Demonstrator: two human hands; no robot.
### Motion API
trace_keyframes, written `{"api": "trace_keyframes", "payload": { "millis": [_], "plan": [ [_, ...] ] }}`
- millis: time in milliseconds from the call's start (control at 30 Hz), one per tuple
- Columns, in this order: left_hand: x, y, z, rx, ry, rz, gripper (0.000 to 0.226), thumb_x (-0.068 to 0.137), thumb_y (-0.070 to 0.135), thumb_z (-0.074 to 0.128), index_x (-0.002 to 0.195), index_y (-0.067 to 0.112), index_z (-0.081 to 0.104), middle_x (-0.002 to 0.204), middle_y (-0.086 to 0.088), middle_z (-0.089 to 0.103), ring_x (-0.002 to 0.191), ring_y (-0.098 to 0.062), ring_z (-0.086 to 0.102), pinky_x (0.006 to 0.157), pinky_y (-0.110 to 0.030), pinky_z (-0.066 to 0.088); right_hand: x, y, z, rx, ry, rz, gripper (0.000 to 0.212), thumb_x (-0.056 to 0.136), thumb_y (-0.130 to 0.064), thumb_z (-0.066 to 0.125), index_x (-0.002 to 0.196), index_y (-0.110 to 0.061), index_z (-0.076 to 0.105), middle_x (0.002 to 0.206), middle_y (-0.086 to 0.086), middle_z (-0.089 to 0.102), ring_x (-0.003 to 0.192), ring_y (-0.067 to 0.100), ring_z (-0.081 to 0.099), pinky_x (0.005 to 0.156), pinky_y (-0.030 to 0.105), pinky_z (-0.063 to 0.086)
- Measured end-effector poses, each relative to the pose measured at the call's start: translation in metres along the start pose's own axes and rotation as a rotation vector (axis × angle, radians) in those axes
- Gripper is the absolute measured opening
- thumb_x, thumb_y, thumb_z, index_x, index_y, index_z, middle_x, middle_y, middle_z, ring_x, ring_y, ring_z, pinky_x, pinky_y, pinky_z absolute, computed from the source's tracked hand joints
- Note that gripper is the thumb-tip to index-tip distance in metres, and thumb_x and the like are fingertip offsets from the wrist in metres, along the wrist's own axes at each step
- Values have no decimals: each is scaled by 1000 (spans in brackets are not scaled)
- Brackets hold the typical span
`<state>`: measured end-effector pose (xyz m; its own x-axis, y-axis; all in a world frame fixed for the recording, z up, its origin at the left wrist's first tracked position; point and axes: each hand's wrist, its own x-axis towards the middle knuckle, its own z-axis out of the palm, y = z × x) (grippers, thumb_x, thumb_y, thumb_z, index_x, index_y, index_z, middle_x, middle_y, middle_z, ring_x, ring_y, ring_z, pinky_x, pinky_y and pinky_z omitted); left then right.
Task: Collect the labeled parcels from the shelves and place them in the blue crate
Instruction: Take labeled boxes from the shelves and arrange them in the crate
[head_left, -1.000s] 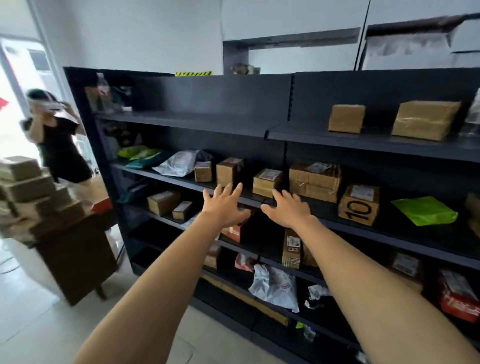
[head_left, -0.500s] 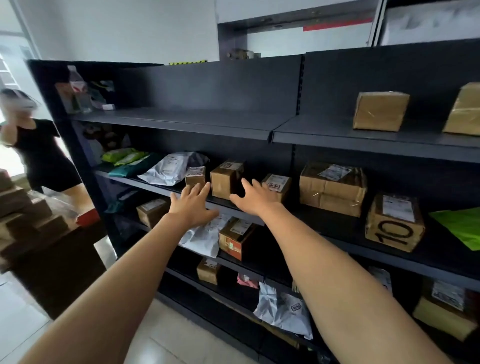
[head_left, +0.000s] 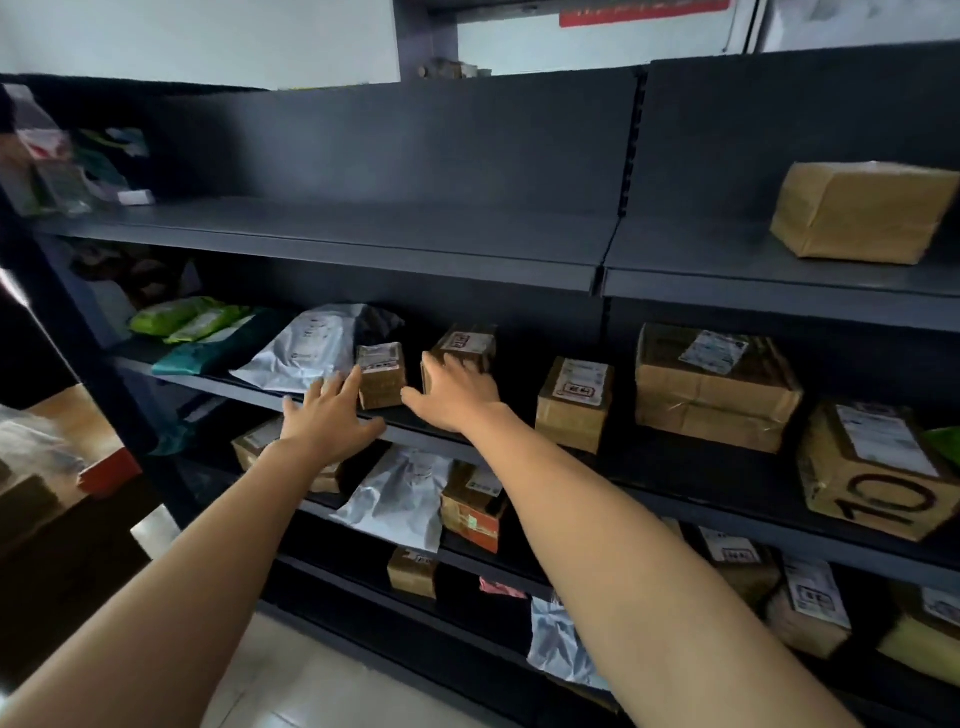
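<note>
Dark grey metal shelving unit (head_left: 467, 244), several tiers, filling the view. On the second shelf at far right, large taped cardboard box (head_left: 872, 473) with "10" in black marker on its front face and a white shipping label on top, tilted slightly. Left of it, wide flat cardboard parcel (head_left: 711, 389), long axis along the shelf, white label on top, print too small to read. On the top shelf at right, plain taped brown box (head_left: 862, 208). White poly mailer (head_left: 306, 353) lying flat at the left of the second shelf, beside green pouches (head_left: 187, 322). Medium labeled carton (head_left: 571, 400) upright, label facing up. Behind the right hand (head_left: 457, 395), labeled box (head_left: 465, 348), partly hidden. Between both hands, small labeled parcel (head_left: 382, 374), upright cardboard cube near the shelf's front edge, label on top, text unreadable. Left hand (head_left: 324, 421) just beside it, index fingertip at its left face. Both grips spread wide, fingers extended, nothing enclosed.
</note>
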<state>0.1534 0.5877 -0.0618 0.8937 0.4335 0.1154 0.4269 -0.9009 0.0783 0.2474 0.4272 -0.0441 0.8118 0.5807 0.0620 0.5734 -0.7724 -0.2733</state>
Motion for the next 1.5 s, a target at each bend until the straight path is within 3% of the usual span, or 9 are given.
{"api": "trace_keyframes", "payload": {
  "millis": [333, 667, 767, 933, 1033, 1167, 1300, 1400, 1500],
  "plan": [
    [72, -122, 8, -69, -102, 79, 90, 87, 57, 51, 158, 27, 4, 165, -3, 12, 151, -28, 11, 116, -61, 17, 61, -86, 45, 131, 54, 233, 75, 92, -62, 38, 156, -29, 18, 157, 6, 33, 141, 33, 36, 104, 43, 38],
    [136, -122, 26, -156, -116, 232, 84, 90, 54, 46, 157, 23, 7, 163, -5, 19, 151, -31, 12, 116, -59, 17, 120, -93, 70, 225, 108, 311, 70, 94, -43, 51, 155, -24, 23, 141, 13, 47, 126, 35, 50, 97, 43, 47],
    [160, -123, 28, -309, -164, 193, 75, 93, 41, 45, 157, 20, 11, 161, -9, 24, 146, -35, 23, 114, -53, 27, 154, -99, 85, 210, 128, 326, 65, 94, -41, 53, 151, -24, 30, 136, 15, 49, 123, 37, 52, 95, 44, 49],
    [200, -119, 37, -556, -139, 117, 54, 96, 30, 37, 147, 13, 29, 148, -19, 42, 131, -41, 43, 104, -48, 38, 209, -97, 104, 164, 189, 359, 66, 96, -41, 51, 153, -21, 25, 149, 16, 36, 137, 37, 33, 103, 46, 40],
    [213, -118, 52, -633, -132, 18, 53, 97, 35, 34, 146, 15, 32, 143, -18, 48, 127, -41, 47, 102, -49, 39, 226, -89, 118, 205, 131, 416, 71, 97, -43, 49, 156, -22, 16, 156, 15, 26, 142, 37, 28, 108, 47, 37],
    [220, -108, 71, -859, -209, -99, 59, 98, 48, 38, 144, 12, 34, 139, -18, 54, 125, -39, 52, 102, -43, 41, 233, -79, 127, 381, 87, 549, 67, 101, -36, 42, 158, -23, 8, 158, 15, 27, 137, 36, 40, 105, 43, 40],
    [219, -95, 92, -1072, -318, -96, 62, 86, 53, 50, 133, 13, 50, 128, -12, 61, 120, -35, 56, 98, -39, 45, 235, -84, 136, 563, 222, 628, 59, 102, -32, 41, 156, -17, 22, 152, 15, 38, 132, 35, 48, 102, 41, 43],
    [220, -93, 113, -1232, -384, -44, 60, 72, 60, 48, 119, 25, 61, 111, 0, 71, 106, -24, 66, 97, -45, 51, 233, -95, 146, 543, 348, 680, 48, 102, -31, 40, 147, -13, 36, 142, 18, 47, 123, 38, 54, 96, 42, 46],
    [219, -94, 114, -1356, -423, 8, 52, 78, 51, 54, 126, 31, 58, 111, 8, 72, 103, -12, 68, 97, -40, 53, 229, -103, 154, 621, 434, 732, 52, 104, -29, 39, 153, -15, 29, 149, 13, 40, 129, 34, 51, 100, 41, 44]
  ]
}}
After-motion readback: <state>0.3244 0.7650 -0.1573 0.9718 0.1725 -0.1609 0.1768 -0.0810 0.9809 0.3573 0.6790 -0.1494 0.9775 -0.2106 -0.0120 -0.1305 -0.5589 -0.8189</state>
